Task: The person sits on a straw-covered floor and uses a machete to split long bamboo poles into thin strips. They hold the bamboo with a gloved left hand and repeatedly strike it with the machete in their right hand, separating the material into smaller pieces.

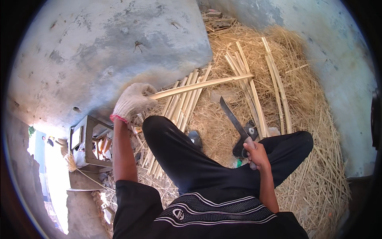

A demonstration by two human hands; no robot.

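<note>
I count two worn, pale walls (107, 44), one each side of my feed; one spread of straw (294, 47) covers the ground between them; one seated person in black trousers (171, 139) has both knees bent out over it. Three groups of split, pale strips lie on the straw: the left group (186, 99), too overlapped for me to count, runs under the left knee; the middle group (258, 111) has several; the right group (282, 93) shows at least two. One wooden stand (99, 162) is at far left; one long strip (199, 85) is the piece I watch; one dark-bladed knife (234, 120) points away from the body.

The left hand (135, 99), in a white knit glove, grips the long strip by its near end; the strip reaches rightward across the left group, its far end over the middle group, though I cannot tell if they touch; the right hand (258, 154), bare, is closed around the knife's handle, well apart from that strip; one green scrap (238, 162) sits just beside the right hand.
</note>
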